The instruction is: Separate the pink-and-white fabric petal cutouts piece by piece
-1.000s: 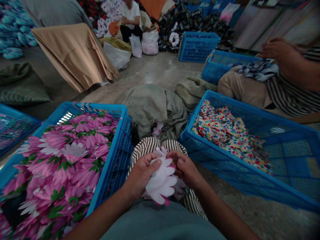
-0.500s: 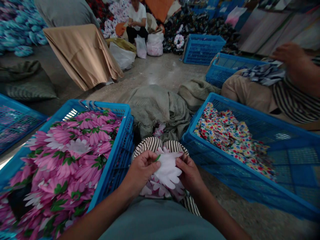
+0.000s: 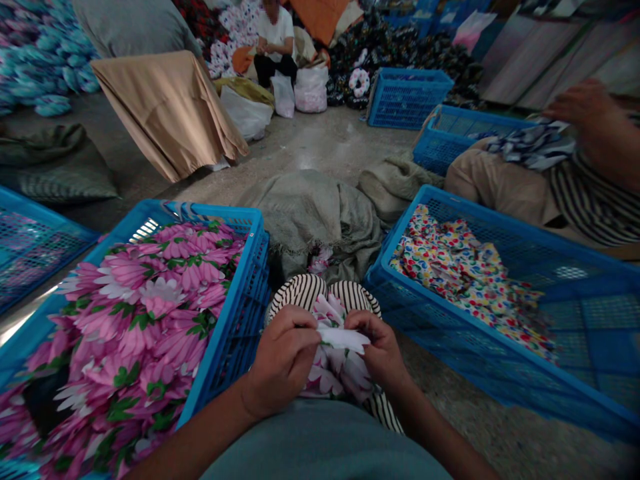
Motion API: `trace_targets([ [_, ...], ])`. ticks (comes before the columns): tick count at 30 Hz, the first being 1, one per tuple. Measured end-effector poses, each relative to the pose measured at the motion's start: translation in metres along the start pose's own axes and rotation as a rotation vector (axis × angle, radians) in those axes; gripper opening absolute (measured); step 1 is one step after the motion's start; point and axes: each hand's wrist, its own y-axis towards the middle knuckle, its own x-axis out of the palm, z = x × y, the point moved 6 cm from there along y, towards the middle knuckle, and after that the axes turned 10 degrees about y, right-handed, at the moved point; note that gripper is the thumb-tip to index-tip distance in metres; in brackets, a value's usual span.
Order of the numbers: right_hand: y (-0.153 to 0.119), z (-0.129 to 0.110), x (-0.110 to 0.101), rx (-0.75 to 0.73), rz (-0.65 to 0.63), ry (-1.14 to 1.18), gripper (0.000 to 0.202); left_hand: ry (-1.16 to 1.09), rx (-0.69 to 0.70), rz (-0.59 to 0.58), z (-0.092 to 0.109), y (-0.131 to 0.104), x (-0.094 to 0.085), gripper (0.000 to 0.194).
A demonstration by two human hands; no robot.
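Above my lap, my left hand (image 3: 289, 353) pinches one end of a white fabric flower piece (image 3: 344, 339). My right hand (image 3: 379, 343) grips its other end, thumb and fingers closed. The piece looks folded to a narrow strip between the hands, with a bit of green near the left fingers. More pink-and-white petal pieces (image 3: 333, 373) lie on my lap, over black-and-white striped cloth (image 3: 300, 292). To the left stands a blue crate (image 3: 254, 230) heaped with pink fabric flowers (image 3: 165, 293) with green leaf parts.
On the right a blue crate (image 3: 450, 303) holds colourful printed fabric pieces (image 3: 450, 257). Grey-green sacking (image 3: 310, 207) lies ahead of my knees. Another person's hand (image 3: 580, 103) is raised at the right. A cloth-draped chair (image 3: 165, 107) and a seated person (image 3: 275, 40) are farther back.
The white flower piece was spread out with its petals facing me; now it is folded or turned to a narrow strip. My left hand has rolled over, its back now facing up.
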Motion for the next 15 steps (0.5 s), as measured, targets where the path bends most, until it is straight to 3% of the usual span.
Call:
trace_targets([
  [4, -0.002, 0.01, -0.005, 0.125, 0.078, 0.143, 0.025, -0.524, -0.657, 0.14, -0.039, -0.005, 0.015, 0.012],
  [6, -0.003, 0.015, -0.001, 0.183, 0.05, 0.213, 0.03, -0.724, -0.865, 0.171, -0.047, -0.01, 0.028, 0.019],
  [9, -0.006, 0.022, 0.005, 0.275, 0.011, 0.27, 0.023, -0.809, -0.939, 0.176, -0.051, -0.013, 0.038, 0.023],
  [15, -0.006, 0.02, 0.012, 0.33, 0.003, 0.36, 0.026, -0.688, -0.872, 0.185, -0.063, -0.019, 0.04, 0.02],
])
